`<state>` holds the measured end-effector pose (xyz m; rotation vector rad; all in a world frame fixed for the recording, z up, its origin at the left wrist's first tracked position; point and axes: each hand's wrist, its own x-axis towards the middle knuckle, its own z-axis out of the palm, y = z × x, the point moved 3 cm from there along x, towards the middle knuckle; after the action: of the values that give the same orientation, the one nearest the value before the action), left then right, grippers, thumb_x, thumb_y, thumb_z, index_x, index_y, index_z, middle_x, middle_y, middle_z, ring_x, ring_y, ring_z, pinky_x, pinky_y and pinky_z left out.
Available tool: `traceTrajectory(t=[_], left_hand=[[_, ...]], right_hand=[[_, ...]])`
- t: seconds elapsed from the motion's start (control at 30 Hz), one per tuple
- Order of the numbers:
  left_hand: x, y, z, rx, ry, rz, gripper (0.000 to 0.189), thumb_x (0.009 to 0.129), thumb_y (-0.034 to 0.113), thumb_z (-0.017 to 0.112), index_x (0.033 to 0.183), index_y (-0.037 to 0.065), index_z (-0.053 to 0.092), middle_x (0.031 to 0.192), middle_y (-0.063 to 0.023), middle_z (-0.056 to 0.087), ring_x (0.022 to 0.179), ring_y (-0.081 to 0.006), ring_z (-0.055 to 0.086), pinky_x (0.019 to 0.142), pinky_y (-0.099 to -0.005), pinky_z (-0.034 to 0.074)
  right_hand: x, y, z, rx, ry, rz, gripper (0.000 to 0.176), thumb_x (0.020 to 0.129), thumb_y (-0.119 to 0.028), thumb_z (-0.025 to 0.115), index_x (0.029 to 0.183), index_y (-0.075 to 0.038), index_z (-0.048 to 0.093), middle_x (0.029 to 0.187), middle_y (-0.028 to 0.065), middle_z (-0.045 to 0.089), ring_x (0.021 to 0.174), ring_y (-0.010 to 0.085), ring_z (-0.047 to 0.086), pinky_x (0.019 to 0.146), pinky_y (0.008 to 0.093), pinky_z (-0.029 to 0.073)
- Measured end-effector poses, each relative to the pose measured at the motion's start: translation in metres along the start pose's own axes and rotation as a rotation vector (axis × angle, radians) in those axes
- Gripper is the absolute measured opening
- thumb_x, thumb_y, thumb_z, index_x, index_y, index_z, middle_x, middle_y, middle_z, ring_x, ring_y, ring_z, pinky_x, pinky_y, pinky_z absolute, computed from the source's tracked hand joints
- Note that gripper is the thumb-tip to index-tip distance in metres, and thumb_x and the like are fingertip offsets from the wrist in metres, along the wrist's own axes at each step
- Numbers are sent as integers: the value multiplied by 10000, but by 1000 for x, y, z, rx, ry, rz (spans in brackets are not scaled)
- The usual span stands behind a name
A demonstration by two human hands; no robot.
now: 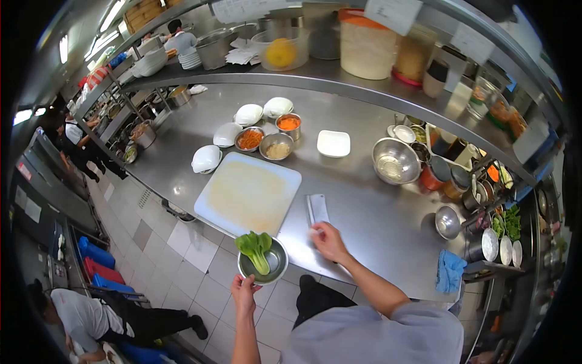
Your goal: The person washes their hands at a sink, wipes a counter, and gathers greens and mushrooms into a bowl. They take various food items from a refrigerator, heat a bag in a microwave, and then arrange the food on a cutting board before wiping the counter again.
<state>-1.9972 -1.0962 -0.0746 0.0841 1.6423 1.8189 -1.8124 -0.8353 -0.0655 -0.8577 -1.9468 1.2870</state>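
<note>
My left hand (244,290) grips the rim of a small metal bowl (277,267), held just off the counter's front edge. A green leafy vegetable (256,250) lies in that bowl, its leaves over the far rim. My right hand (329,241) is closed at the near end of a cleaver (317,209), around its handle, which the fingers mostly hide. The blade lies on the steel counter, to the right of the white cutting board (248,191). The board is bare and stained yellowish.
Behind the board stand white bowls (225,134) and metal bowls of orange and pale food (249,139). A white dish (333,144), a large metal bowl (396,161) and a blue cloth (450,270) are rightward. A shelf (291,79) overhangs. A person (103,315) bends at lower left.
</note>
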Motion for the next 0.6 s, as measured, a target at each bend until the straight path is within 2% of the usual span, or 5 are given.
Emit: traceTrajectory(t=[0.13,0.2,0.3,0.43,0.6], left_hand=[[50,43,-9,160,41,5,157,834,89,652,797,81,500,777,-35,583,647,-132,574,562,-294,541],[77,59,-14,228,40,47,156,841,108,651,798,84,503,780,-32,578,680,-139,582,582,-295,539],[109,90,-6,175,32,56,190,866,132,653,781,95,487,733,-11,534,650,-116,552,613,-307,550],[176,103,-5,142,-32,85,195,906,139,629,800,68,483,788,-63,576,685,-160,614,607,-312,558],[251,91,-8,150,-87,36,234,930,215,620,816,56,491,778,-54,567,662,-138,591,603,-300,552]], right_hand=[[104,-2,97,72,-23,28,180,854,-110,609,991,-6,555,947,192,609,782,331,617,700,404,502],[144,25,139,-88,35,-113,169,832,-127,639,945,-19,576,857,176,618,680,288,601,661,385,495],[163,38,156,-255,-94,-42,251,817,-132,647,1013,4,568,968,209,589,912,400,579,815,424,474],[137,-11,100,-195,114,-56,257,818,-140,658,1043,-30,597,1039,166,573,989,371,564,859,419,468],[40,15,10,-582,-16,320,367,753,-166,719,1064,-52,559,1038,167,564,1018,370,549,872,438,462]])
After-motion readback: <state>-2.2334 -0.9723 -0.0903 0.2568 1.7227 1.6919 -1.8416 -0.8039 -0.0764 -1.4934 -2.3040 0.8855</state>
